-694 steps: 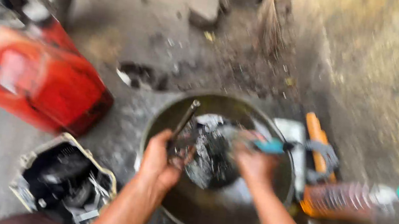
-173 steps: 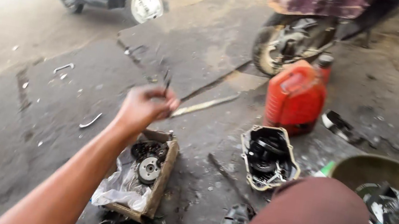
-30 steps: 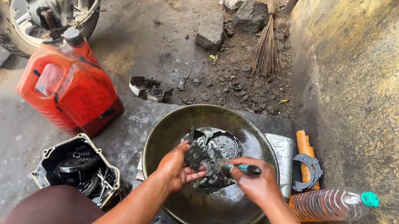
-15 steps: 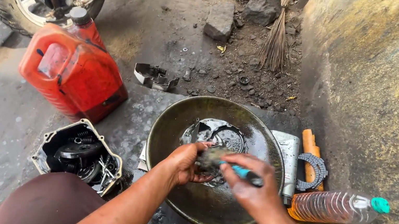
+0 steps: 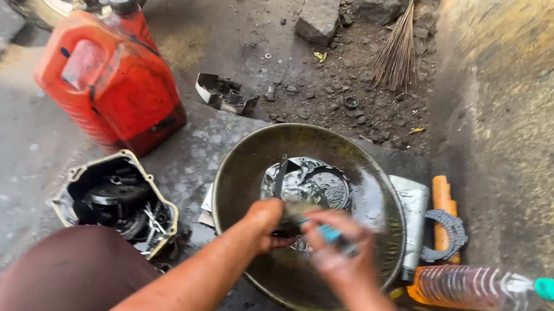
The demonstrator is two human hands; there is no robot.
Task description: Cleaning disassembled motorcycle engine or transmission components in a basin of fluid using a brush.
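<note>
Over the round metal basin (image 5: 245,173) on the ground, our left hand (image 5: 266,220) grips a dark metal part (image 5: 290,212) while our right hand (image 5: 340,249), blurred, closes around a teal-handled brush (image 5: 331,234) against it. A red jerrycan (image 5: 108,83) stands to the left.

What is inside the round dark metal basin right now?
Inside the round dark metal basin lies a grey round engine cover. The left hand grips a small dark part; the right hand works a teal-handled brush. The hands hide the part itself.
</note>
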